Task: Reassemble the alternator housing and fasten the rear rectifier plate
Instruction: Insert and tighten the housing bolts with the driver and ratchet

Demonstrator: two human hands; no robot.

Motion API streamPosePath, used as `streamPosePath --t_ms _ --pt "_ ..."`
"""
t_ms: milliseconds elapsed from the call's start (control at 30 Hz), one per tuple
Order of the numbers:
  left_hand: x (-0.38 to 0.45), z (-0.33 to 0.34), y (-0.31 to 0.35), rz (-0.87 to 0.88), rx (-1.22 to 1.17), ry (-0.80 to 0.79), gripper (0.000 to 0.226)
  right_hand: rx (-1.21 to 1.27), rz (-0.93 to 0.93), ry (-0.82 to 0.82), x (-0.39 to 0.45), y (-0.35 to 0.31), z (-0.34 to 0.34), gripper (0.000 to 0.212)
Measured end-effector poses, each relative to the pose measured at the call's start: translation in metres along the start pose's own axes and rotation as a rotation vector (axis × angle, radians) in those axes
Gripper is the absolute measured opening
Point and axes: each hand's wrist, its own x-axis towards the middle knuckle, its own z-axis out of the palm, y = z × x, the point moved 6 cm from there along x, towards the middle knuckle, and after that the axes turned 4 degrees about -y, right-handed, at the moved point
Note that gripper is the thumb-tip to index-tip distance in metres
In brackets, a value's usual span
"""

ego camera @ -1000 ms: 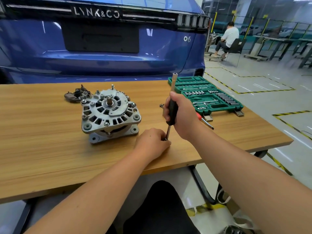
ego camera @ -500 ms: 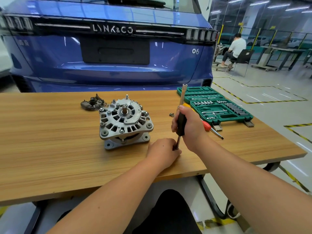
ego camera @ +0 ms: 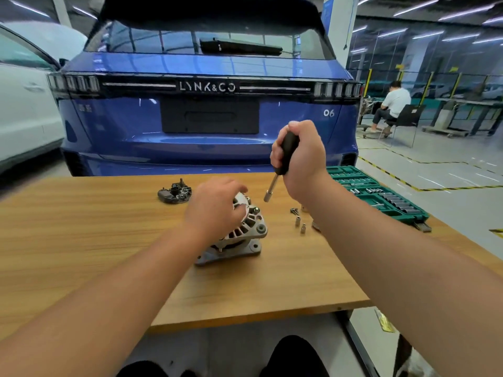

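— Big blue car point(ego camera: 209, 126) parked right behind the wooden table point(ego camera: 81, 240), and that green socket case point(ego camera: 381, 197) open at the right end. Where's the job itself?

— Middle of the table: the alternator point(ego camera: 239, 235) sits upright on its mounting feet, well apart from the rectifier plate point(ego camera: 174, 194), which lies alone toward the back edge, not yet fitted.

— And the hands?

— The left hand point(ego camera: 215, 208) is draped over the top of the housing, fingers curled down onto it; I can't tell whether it pinches a bolt underneath. The right hand point(ego camera: 299, 156) is clenched round the black handle of the nut driver point(ego camera: 275, 183), its socket tip hanging just above the housing's right side.

— So a through-bolt is next, I'd guess.

— Looks like it. I'd want the driver brought straight up over the bolt head rather than tilted as it is, seated fully before turning, with the left hand steadying the casing so it doesn't rock.

— Those loose sockets point(ego camera: 299, 224) and screws point(ego camera: 294, 211) beside it?

— Close to the forearm; easy to sweep off.
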Motion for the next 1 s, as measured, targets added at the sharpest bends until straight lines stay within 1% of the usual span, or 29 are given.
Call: streamPosePath --t_ms 67,133,200,300,433,600,733,833,867,933,967,1000 --pt "0.009 0.005 -0.022 -0.061 0.017 -0.14 0.041 0.005 0.009 -0.021 0.005 0.007 0.007 0.024" --pt "0.012 0.015 -0.034 -0.07 0.044 -0.264 0.046 -0.008 0.025 -0.034 0.008 0.016 0.008 0.025" --pt "0.014 0.024 -0.04 -0.058 0.03 -0.321 0.047 -0.022 0.043 -0.04 0.01 0.025 0.006 0.027" --pt "0.015 0.034 -0.041 -0.046 -0.009 -0.333 0.047 -0.043 0.073 -0.037 0.012 0.036 0.001 0.028" --pt "0.021 0.04 -0.036 -0.017 0.002 -0.328 0.05 -0.028 0.084 -0.057 0.012 0.041 0.002 0.027" --pt "0.031 0.046 -0.028 -0.001 -0.018 -0.388 0.05 -0.06 0.08 -0.097 0.013 0.041 0.008 0.027" --pt "0.034 0.05 -0.023 0.016 -0.105 -0.417 0.04 -0.097 0.096 -0.115 0.01 0.043 0.009 0.028" --pt "0.038 0.054 -0.023 -0.005 -0.2 -0.434 0.04 -0.119 0.119 -0.108 0.008 0.04 0.01 0.026" --pt "0.04 0.055 -0.023 -0.007 -0.218 -0.44 0.037 -0.155 0.096 -0.102 0.008 0.037 0.009 0.026" --pt "0.045 0.056 -0.023 0.004 -0.219 -0.443 0.023 -0.286 0.021 -0.114 0.005 0.027 0.009 0.023" --pt "0.047 0.058 -0.023 0.012 -0.206 -0.44 0.016 -0.397 -0.012 -0.133 0.003 0.021 0.009 0.022" --pt "0.048 0.059 -0.023 0.022 -0.185 -0.428 0.016 -0.544 -0.06 -0.154 0.0 0.014 0.01 0.022"
